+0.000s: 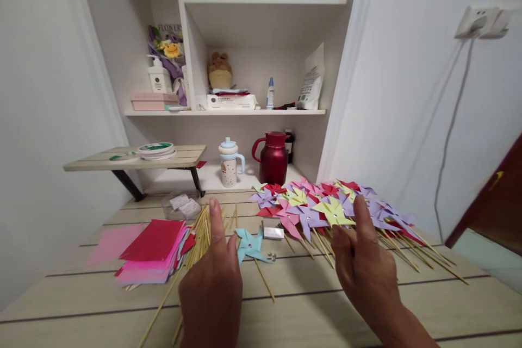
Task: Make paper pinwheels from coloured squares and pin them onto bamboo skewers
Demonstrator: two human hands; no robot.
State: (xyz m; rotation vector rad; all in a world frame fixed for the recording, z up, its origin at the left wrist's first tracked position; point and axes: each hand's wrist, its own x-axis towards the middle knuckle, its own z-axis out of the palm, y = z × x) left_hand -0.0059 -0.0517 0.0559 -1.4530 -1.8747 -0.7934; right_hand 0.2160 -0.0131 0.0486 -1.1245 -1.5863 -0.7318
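My left hand (214, 277) is held up above the table, index finger stretched upward and the other fingers curled, holding nothing I can see. It overlaps a bundle of thin wooden sticks (199, 234). Just right of it lies a light-blue paper pinwheel (249, 246) on its stick, with small metal pieces (271, 256) beside it. My right hand (365, 261) is raised the same way, index finger up, with nothing visible in it. Behind it is a heap of finished paper pinwheels (310, 216) in purple, pink, yellow and red.
Coloured paper squares (153, 242) are stacked on the left, near a clear plastic box (183, 205). A small raised stand (89, 160) carries rolls of tape (156, 150). At the back stand a cup (229, 166) and a red jug (274, 160). A little white box (273, 233) lies mid-table.
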